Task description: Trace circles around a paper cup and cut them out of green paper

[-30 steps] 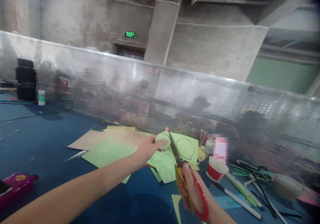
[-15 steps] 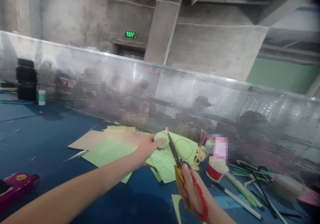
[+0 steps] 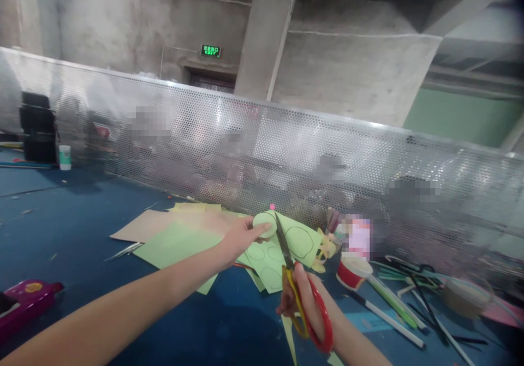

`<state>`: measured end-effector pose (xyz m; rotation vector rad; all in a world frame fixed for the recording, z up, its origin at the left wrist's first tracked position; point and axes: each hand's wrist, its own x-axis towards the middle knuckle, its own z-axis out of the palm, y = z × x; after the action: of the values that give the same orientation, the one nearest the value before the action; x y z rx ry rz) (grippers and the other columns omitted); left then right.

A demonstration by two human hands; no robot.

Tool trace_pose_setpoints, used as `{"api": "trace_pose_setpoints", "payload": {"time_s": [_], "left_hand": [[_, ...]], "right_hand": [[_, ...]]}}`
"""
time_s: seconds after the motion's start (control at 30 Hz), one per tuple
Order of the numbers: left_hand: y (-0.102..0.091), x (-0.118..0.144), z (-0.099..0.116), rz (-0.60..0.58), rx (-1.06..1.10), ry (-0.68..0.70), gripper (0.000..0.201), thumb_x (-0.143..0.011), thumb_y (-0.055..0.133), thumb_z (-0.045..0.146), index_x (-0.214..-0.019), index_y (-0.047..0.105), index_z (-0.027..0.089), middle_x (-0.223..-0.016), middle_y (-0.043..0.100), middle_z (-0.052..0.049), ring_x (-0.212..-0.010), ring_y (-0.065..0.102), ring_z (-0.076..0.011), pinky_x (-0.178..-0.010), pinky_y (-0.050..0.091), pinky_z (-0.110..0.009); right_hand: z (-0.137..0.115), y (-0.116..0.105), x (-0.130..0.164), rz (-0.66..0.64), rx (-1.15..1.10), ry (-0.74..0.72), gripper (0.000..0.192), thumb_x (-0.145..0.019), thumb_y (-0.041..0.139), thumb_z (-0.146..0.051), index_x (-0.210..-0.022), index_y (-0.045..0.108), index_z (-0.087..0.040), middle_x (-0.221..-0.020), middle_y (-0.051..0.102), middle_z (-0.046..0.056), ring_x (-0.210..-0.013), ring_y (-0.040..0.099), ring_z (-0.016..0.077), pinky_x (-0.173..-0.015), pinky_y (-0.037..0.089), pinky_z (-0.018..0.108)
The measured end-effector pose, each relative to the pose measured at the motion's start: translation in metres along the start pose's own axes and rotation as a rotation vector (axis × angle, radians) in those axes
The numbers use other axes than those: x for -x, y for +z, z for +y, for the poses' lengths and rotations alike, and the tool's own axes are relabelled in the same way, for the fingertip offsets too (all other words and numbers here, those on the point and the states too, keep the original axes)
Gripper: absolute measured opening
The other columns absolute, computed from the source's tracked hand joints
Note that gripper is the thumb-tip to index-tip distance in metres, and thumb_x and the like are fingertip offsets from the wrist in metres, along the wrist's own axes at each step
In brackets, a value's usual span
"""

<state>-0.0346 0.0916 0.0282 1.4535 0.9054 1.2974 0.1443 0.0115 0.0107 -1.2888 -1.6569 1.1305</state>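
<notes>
My left hand pinches a light green sheet of paper by its rounded left end, thumb on top. Dark outlines of round shapes are drawn on the sheet. My right hand is wrapped round the scissors, which have one red and one yellow handle. Their blades point up and away, and the tip meets the paper just right of my left thumb, along a drawn curve. Below the held sheet lies another green sheet with several drawn circles.
Green and tan sheets lie under my left forearm, tweezers beside them. A purple tool sits at far left. On the right are a red-and-white paper cup, pens and thin strips. A perforated metal panel stands behind.
The scissors' handles have come closer together, and the right hand has shifted slightly left. My left hand keeps its pinch on the paper. The whole view has moved a little.
</notes>
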Motion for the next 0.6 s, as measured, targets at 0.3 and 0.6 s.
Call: {"api": "trace_pose_setpoints", "payload": {"time_s": [0.3, 0.6], "left_hand": [[0.0006, 0.0021, -0.0011, -0.034, -0.065, -0.009, 0.037, -0.077, 0.065, 0.048, -0.087, 0.070, 0.012, -0.082, 0.072, -0.009, -0.080, 0.064, -0.0218, -0.076, 0.047, -0.033], [0.0035, 0.0046, 0.0032, -0.084, -0.085, 0.000, 0.033, -0.074, 0.065, 0.043, -0.083, 0.068, 0.012, -0.072, 0.067, -0.006, -0.067, 0.058, -0.0168, -0.067, 0.044, -0.029]], "right_hand": [[-0.0054, 0.0008, 0.0008, -0.002, -0.024, 0.060, 0.068, -0.071, 0.036, -0.088, -0.059, 0.046, -0.022, -0.066, 0.063, 0.009, -0.073, 0.066, 0.0237, -0.074, 0.055, 0.035], [-0.0094, 0.0006, 0.0015, -0.027, -0.083, 0.089, 0.069, -0.063, 0.039, -0.091, -0.060, 0.046, -0.022, -0.065, 0.059, 0.006, -0.074, 0.064, 0.0238, -0.080, 0.054, 0.038]]}}
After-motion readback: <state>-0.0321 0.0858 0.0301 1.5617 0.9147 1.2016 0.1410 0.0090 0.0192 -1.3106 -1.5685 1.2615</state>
